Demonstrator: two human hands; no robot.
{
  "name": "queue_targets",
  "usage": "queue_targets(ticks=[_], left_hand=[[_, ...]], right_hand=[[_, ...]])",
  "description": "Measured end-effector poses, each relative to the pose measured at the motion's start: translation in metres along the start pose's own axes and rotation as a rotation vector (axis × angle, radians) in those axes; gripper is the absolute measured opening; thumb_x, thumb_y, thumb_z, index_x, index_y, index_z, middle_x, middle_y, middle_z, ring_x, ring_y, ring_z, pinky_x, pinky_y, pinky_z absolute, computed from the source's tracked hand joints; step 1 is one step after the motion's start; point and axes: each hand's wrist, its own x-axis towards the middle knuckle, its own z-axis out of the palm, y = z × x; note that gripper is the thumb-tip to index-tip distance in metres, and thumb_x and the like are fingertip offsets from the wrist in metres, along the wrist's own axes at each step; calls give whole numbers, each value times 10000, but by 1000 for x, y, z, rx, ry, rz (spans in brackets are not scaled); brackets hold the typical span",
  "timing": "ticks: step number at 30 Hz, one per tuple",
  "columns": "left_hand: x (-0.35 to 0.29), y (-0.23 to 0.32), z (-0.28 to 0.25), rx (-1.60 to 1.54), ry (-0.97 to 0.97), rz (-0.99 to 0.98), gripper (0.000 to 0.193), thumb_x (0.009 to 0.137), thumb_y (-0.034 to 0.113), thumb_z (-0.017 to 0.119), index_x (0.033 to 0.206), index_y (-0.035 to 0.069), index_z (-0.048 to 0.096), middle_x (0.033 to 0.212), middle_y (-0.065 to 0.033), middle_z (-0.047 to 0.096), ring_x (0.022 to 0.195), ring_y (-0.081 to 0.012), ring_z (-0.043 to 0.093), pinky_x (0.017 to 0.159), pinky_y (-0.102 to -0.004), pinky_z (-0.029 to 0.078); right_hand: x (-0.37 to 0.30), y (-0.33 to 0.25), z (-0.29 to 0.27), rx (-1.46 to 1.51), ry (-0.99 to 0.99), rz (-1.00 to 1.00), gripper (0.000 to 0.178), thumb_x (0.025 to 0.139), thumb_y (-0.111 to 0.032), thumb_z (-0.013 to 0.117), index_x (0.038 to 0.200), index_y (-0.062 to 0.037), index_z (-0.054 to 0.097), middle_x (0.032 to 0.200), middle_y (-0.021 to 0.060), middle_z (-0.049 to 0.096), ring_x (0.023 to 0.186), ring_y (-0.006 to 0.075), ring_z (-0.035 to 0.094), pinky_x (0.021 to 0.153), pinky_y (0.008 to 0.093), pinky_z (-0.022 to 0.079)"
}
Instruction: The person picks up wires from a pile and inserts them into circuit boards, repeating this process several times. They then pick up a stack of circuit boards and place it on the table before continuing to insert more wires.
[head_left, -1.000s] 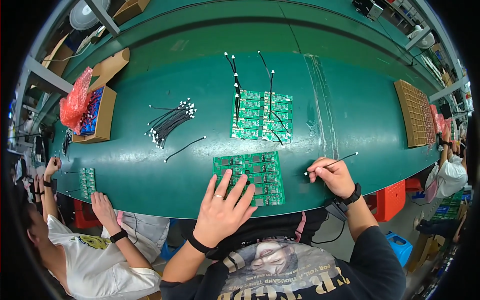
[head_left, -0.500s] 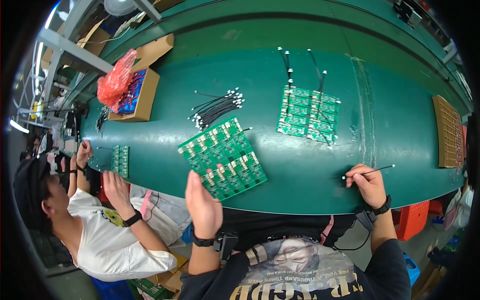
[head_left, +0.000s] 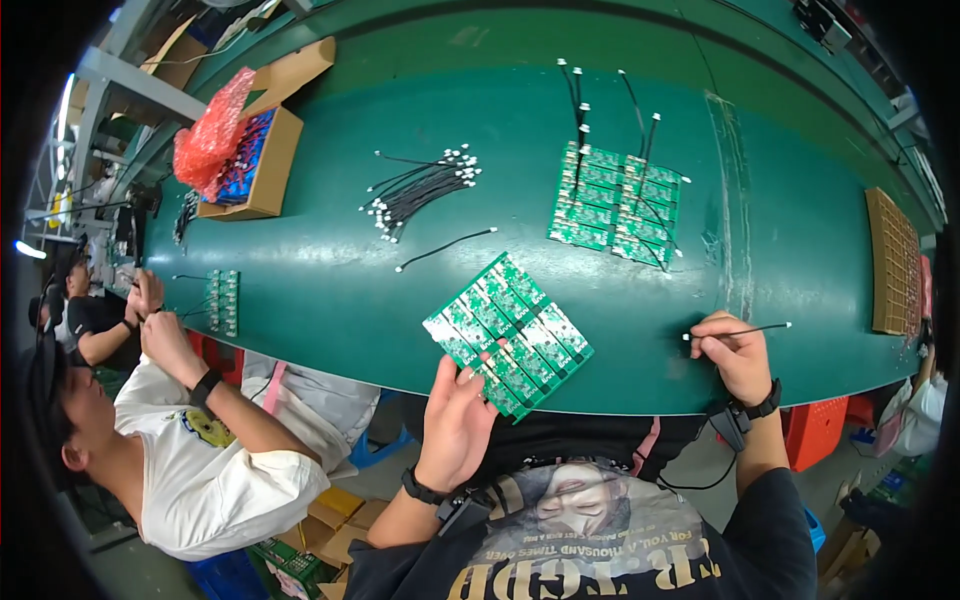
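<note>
My left hand point(head_left: 456, 424) grips a green circuit board panel point(head_left: 512, 335) by its near left edge, fingertips showing over the board. The panel is tilted above the table's front edge. Off to the right, my right hand point(head_left: 733, 356) pinches a short black cable point(head_left: 762, 329) with small white connectors at its ends. One loose black cable point(head_left: 445, 249) lies just beyond the held panel. Farther back is a pile of similar cables point(head_left: 418, 192). Another green panel point(head_left: 615, 205) lies at the back right, with several black cables on it, some standing out past its far edge.
At the far left stands a cardboard box point(head_left: 275, 165) of blue parts, topped by red plastic wrap point(head_left: 213, 140). A co-worker point(head_left: 225, 440) sits at my left by a smaller board point(head_left: 224, 302). A brown slotted tray point(head_left: 893, 262) stands at the right edge. Red stools point(head_left: 815, 432) are below.
My left hand has moved right and nearer with the panel, turning it. The single cable beyond it now shows fully. My right hand keeps its cable in nearly the same place.
</note>
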Motion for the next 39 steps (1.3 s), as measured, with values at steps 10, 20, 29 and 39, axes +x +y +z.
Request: queue_targets(ticks=[10,20,29,39], left_hand=[[-22,-4,-29,33,-234,-445,530,1032,8,449,1551,47,345,1602,-133,415,1499,-356,408,1230,-560,338],[-30,4,1,285,-194,-361,545,1026,70,501,1561,20,407,1506,-174,560,1394,-405,543,1123,-511,487],[11,48,11,1704,-655,642,480,861,16,742,1332,69,669,1441,-168,608,1344,-377,581,1078,-491,512],[28,27,3,1963,-542,701,441,809,146,826,1235,120,717,1449,-131,562,1333,-377,506,1073,-491,469]], right_hand=[[3,-9,0,-59,-36,21,185,985,46,639,1139,58,740,1078,106,678,927,161,677,824,270,545],[4,-11,4,-39,-47,31,206,978,45,645,1159,47,742,1054,108,684,917,166,679,815,277,543],[7,-15,8,-181,-33,-57,222,945,75,651,1136,52,761,969,131,717,859,195,694,787,307,554],[1,-22,11,-60,45,94,215,963,66,638,1141,66,758,979,134,728,884,191,702,805,304,562]])
